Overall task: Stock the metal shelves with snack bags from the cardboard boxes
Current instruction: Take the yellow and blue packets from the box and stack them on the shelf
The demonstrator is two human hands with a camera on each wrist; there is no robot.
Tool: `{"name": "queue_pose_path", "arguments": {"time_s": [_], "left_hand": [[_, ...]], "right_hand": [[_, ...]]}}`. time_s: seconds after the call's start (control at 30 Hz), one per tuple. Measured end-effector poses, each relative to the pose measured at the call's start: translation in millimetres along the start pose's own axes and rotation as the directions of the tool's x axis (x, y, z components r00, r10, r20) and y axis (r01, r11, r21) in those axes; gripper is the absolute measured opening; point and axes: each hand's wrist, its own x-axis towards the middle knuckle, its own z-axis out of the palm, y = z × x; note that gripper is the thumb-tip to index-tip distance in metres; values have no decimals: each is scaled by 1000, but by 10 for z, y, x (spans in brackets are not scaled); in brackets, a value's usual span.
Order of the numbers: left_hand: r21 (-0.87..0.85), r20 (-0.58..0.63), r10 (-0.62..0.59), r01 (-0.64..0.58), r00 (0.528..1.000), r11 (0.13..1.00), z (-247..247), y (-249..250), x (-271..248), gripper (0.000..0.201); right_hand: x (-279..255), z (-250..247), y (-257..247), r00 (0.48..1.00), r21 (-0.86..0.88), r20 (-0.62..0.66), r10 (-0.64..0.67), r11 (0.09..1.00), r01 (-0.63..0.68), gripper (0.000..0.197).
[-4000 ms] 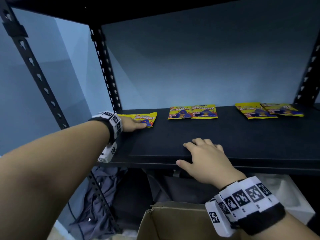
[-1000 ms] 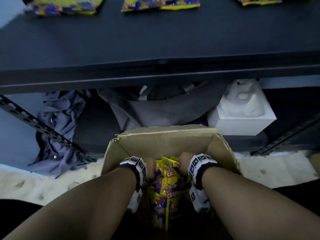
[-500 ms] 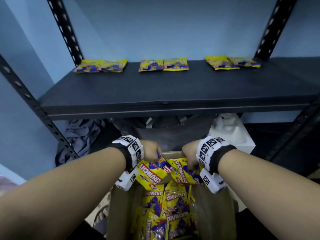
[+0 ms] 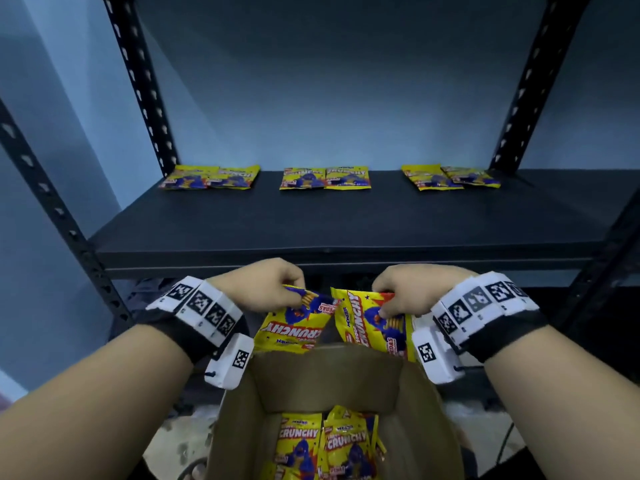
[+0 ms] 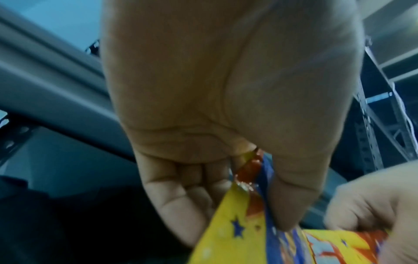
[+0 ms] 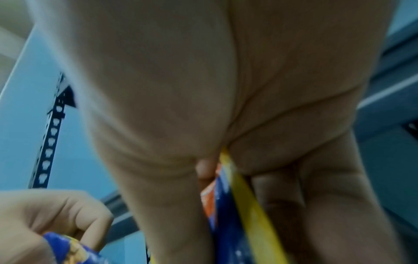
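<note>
The left hand [image 4: 263, 285] pinches the top edge of a yellow Crunchy snack bag [image 4: 294, 323] between thumb and curled fingers [image 5: 185, 196], and the bag hangs below those fingers, tilted toward the other hand. The right hand [image 4: 412, 289] grips a second Crunchy snack bag [image 4: 374, 327] the same way, thumb on the printed face and the other fingers [image 6: 282, 192] curled behind it; this bag also hangs down from the fingertips. The two bags sit just beside each other between the hands, their near corners close together, though whether they touch cannot be told. Directly below the fingers stands the open cardboard box [image 4: 329, 375], its far wall just under the hanging bags, with more yellow bags in the box [image 4: 325, 445] upright at the bottom. Beyond the fingertips runs the black metal shelf [image 4: 346, 223], whose front edge lies just past the knuckles. At its far back, well apart from the hands, three pairs of the same bags lie flat: a left pair [image 4: 209, 177], a middle pair [image 4: 325, 177] and a right pair [image 4: 450, 177]. Both wrists carry white marker bands [image 4: 201, 306].
</note>
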Motion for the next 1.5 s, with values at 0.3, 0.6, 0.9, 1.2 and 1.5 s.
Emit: {"name": "queue_pose_path", "arguments": {"time_s": [0.3,0.6,0.9,1.2,1.5], "left_hand": [[-511,-346,-42,-151,937,847,-377,-48,-168,9],[-808,-540,-335,-365,772,463,-367,-83,62,12],[-425,-706,-278,-76,651,902,-369,-169,151,42],[47,-491,-87,127,867,991,-553,-179,-90,51],[251,-522,120,18,845,968,-467,-250,-109,21]], "right_hand": [[-176,-271,195,953,376,-282,-108,902,213,10],[-40,-324,198,744,674,-646,171,584,451,4],[190,-194,7,612,768,-638,467,445,460,40],[34,-244,-23,718,381,-654,238,924,41,84],[-25,-135,-26,721,262,-641,264,958,-117,67]]}}
